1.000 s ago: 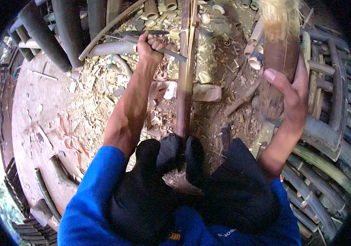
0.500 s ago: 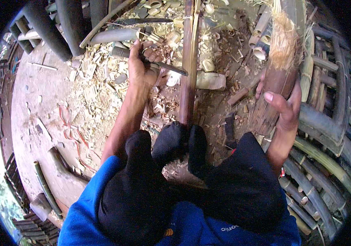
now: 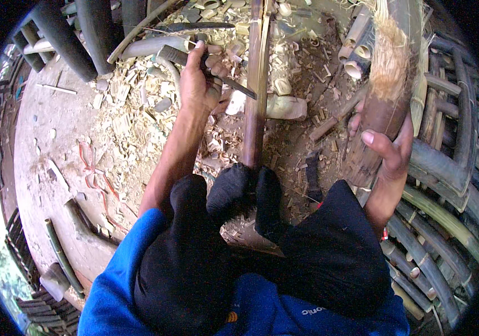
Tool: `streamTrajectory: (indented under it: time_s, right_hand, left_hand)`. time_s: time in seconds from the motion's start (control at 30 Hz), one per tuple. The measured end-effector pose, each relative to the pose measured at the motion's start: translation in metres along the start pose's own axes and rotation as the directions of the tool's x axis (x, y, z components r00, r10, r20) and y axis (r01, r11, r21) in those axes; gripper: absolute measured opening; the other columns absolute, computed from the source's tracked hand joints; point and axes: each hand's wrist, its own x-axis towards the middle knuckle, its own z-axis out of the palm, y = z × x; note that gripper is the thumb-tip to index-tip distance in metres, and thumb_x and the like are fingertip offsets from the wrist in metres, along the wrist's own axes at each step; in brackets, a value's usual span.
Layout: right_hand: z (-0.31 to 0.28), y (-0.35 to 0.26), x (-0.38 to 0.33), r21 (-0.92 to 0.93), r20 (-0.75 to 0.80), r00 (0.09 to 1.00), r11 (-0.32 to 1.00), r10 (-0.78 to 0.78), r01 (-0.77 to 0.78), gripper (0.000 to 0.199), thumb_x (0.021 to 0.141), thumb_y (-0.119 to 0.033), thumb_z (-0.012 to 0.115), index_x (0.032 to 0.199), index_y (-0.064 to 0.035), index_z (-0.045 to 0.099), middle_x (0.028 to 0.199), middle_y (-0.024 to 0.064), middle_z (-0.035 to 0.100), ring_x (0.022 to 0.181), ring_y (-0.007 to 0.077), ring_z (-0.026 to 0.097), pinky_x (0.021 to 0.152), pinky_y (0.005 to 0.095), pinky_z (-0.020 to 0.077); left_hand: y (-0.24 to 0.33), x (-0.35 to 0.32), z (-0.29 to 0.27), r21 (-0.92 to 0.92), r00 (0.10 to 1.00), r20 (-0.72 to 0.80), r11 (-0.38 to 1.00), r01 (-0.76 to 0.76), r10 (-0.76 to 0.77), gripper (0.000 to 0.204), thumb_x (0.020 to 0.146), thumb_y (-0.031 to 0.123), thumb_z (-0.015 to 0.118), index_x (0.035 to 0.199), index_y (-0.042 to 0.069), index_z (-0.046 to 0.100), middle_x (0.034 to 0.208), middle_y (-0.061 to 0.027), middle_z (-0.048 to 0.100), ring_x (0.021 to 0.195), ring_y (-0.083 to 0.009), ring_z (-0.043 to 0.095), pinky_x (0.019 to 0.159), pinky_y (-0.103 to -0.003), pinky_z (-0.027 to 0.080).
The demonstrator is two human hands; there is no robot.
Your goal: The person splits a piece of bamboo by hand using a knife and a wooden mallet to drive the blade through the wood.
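My left hand (image 3: 199, 87) is wrapped round a chisel (image 3: 238, 86), its dark handle slanting up and to the left past the thumb. The blade's tip meets the left side of a long brown bamboo pole (image 3: 255, 126). This pole runs away from me, its near end between my feet in black socks (image 3: 231, 187). On the right, my right hand (image 3: 391, 150) grips the near end of a thick club-like bamboo length (image 3: 389, 109). Pale, frayed fibres show along its middle, and its far end leaves the top of the picture.
Pale shavings and chips (image 3: 130, 112) litter the ground. A whitish block (image 3: 286, 107) lies beneath the pole. Short bamboo tubes (image 3: 355, 60) lie beyond my right hand; bamboo frames (image 3: 452, 162) stack along the right. Red string (image 3: 91, 168) and a curved branch (image 3: 85, 224) lie left.
My left hand has shifted slightly, and the chisel's handle end has swung up and away, so it slants more steeply. My right hand and the bamboo club have barely moved.
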Motion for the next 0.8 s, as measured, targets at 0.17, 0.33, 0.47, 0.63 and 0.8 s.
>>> streamTrajectory:
  time_s: [0.17,0.33,0.47,0.63,0.8]
  right_hand:
    - [0.002,-0.007,-0.001,-0.069,0.023,1.0,0.998,-0.002,0.004,0.072,0.062,-0.022,0.069,0.124,0.0048,0.045,0.1,0.0159,0.06,0.081,0.0235,0.064,0.072,0.0368,0.0526]
    - [-0.035,-0.076,0.041,-0.607,-0.018,0.875,0.701,-0.483,0.375,0.079,0.065,-0.027,0.079,0.132,0.0019,0.047,0.114,0.0149,0.063,0.103,0.0275,0.061,0.095,0.0355,0.0454]
    - [-0.023,-0.08,0.072,-0.57,0.0,0.855,0.702,-0.519,0.426,0.066,0.074,-0.026,0.074,0.13,0.0024,0.052,0.123,0.0171,0.062,0.108,0.0262,0.062,0.099,0.0376,0.0464]
    - [0.065,-0.056,0.071,-0.77,0.401,0.895,0.457,-0.197,0.445,0.075,0.073,-0.022,0.077,0.137,0.0013,0.045,0.13,0.0235,0.056,0.119,0.0304,0.056,0.106,0.0386,0.0413]
    - [0.045,-0.059,0.054,-0.579,0.291,0.879,0.661,-0.378,0.476,0.08,0.07,-0.019,0.078,0.138,0.0031,0.041,0.123,0.0189,0.059,0.115,0.0272,0.057,0.104,0.0361,0.0406]
  left_hand:
    - [-0.008,-0.004,0.014,0.2,0.991,-0.063,0.974,-0.105,0.12,0.026,0.098,0.027,0.054,0.088,0.004,0.059,0.065,0.0014,0.046,0.057,-0.0106,0.039,0.055,-0.026,0.035]
    - [-0.035,-0.019,0.067,0.714,0.961,0.041,0.665,-0.219,0.273,0.033,0.089,0.035,0.071,0.085,0.003,0.064,0.064,0.0023,0.052,0.057,-0.0087,0.043,0.052,-0.026,0.035]
    - [-0.043,-0.02,0.085,0.79,0.951,0.097,0.558,-0.253,0.294,0.041,0.088,0.039,0.072,0.088,-0.001,0.064,0.07,-0.0017,0.06,0.062,-0.0125,0.049,0.058,-0.03,0.041]
    - [-0.043,-0.022,0.079,0.836,0.929,0.19,0.443,-0.323,0.318,0.025,0.089,0.027,0.069,0.091,0.002,0.066,0.07,-0.0071,0.063,0.056,-0.0119,0.051,0.054,-0.032,0.045]
    - [-0.038,-0.008,0.049,0.427,0.983,-0.053,0.894,-0.137,0.176,0.01,0.088,0.011,0.06,0.08,0.006,0.06,0.066,-0.004,0.06,0.047,-0.0093,0.047,0.042,-0.025,0.036]
